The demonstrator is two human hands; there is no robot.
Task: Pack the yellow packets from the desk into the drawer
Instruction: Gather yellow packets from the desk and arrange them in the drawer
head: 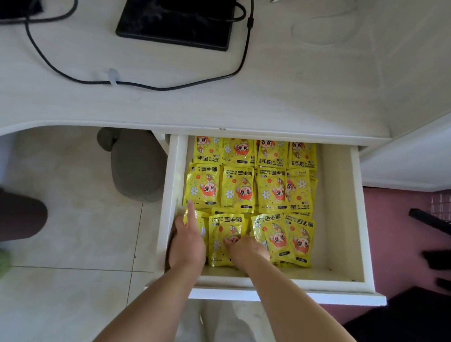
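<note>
Both hands tidy the front row of yellow packets (249, 191) in the drawer (361, 216): left hand (188, 239) spread flat at 7 o'clock, right hand (248, 249) pressing a packet (grip unclear); next, probably shutting it

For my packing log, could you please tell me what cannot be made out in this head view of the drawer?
- How many shiny yellow hand-warmer packets are stacked: the top layer hides any below.
- The back of the white wooden drawer: the white desk top covers it.
- The front-left packets: the left hand and right hand cover them.
- Whether the right hand's fingers pinch a packet: too small.
</note>
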